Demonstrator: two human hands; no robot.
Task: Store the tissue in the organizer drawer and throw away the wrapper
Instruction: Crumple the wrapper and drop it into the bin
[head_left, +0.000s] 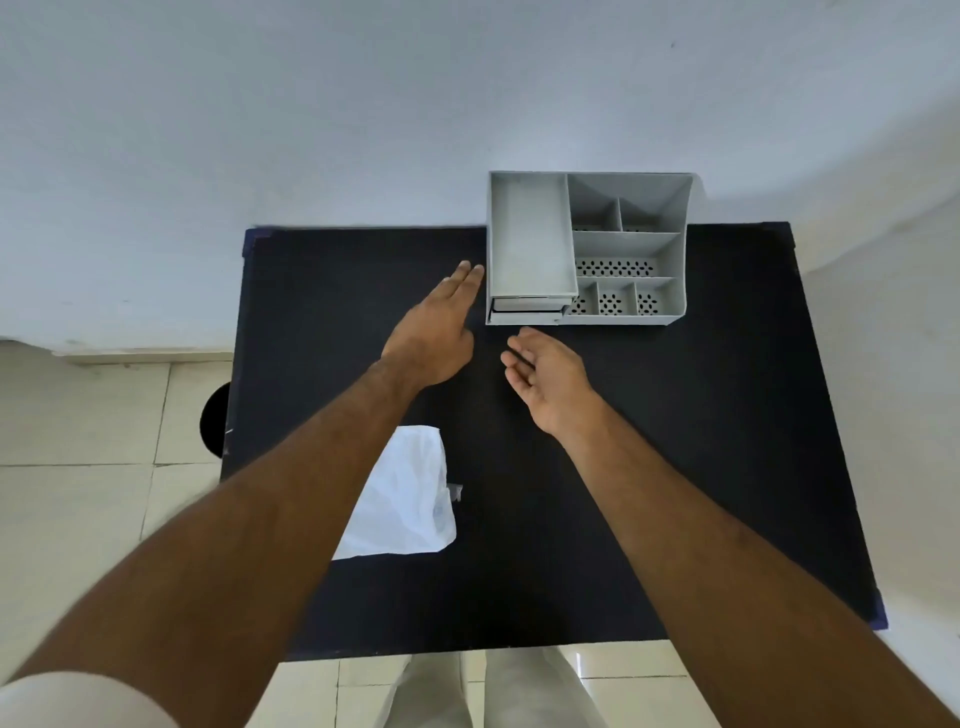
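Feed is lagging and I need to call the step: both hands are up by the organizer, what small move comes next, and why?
Probably slide the right hand forward to the closed drawers and pull one open. Both hands are empty, the left hand sits beside the organizer, and the tissue pack lies untouched behind.

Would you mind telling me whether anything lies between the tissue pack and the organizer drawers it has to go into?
Nothing rests on the black table between the tissue pack and the drawers. Both empty hands hover there: left hand, right hand. The left forearm crosses over the pack's left side. The drawers look shut.
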